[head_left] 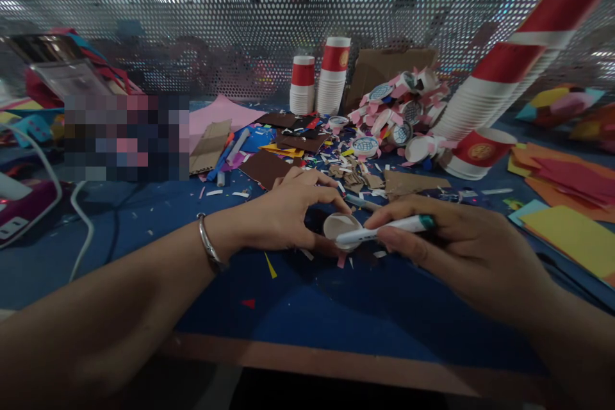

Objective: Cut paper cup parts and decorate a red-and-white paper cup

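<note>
My left hand (298, 211) curves around a small round white paper cup bottom (337, 224) on the table, thumb and fingers at its edge. A pink tab (341, 261) sticks out below this piece. My right hand (461, 256) pinches a white marker (403, 225) with a green end. The marker lies across the disc, its far end over the disc's surface; whether it touches cannot be made out. Beyond both hands is a heap of similar cup pieces (365, 146) with pink tabs and blue grid patterns.
Stacked red-and-white paper cups (331, 77) stand at the back, with leaning stacks (485, 83) at right. Paper scraps litter the blue table (298, 314). Coloured paper sheets (567, 237) lie at right. A white cable (86, 218) runs at left. Behind is a perforated metal panel (230, 32).
</note>
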The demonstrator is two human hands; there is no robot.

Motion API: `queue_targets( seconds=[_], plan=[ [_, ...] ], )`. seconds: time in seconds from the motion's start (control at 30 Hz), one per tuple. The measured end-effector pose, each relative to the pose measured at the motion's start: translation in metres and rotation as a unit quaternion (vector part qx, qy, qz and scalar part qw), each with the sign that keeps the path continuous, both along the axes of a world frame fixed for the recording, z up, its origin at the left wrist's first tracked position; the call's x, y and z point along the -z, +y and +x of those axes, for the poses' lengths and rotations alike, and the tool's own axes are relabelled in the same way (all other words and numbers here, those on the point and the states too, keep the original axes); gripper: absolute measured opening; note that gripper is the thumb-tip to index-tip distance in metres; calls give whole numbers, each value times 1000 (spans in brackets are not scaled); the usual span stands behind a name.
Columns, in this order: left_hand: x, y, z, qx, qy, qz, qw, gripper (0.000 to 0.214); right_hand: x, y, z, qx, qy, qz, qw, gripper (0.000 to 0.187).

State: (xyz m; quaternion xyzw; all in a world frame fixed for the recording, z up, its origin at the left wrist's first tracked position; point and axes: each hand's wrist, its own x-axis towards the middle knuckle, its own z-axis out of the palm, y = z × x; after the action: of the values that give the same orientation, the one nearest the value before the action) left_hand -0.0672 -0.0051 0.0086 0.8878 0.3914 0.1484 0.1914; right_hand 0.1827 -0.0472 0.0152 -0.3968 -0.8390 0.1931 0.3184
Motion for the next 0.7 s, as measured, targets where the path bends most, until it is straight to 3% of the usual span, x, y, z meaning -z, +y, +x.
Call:
queue_targets(
  seconds=[0.2,0.47,0.57,0.7],
  plan=[
    [-1,0,0,-5,-3,-11,1000,47,5,1,-2,16,-26,5,1000,16],
    [2,2,-1,5,0,4,1000,48,9,4,0,0,-59,90,994,20],
    [0,2,-1,-1,7,-15,1000,48,7,1,2,48,-59,134,988,16],
    [-3,1,0,0,9,-21,1000,48,0,-4,6,187,-14,182,965,13]
  ],
)
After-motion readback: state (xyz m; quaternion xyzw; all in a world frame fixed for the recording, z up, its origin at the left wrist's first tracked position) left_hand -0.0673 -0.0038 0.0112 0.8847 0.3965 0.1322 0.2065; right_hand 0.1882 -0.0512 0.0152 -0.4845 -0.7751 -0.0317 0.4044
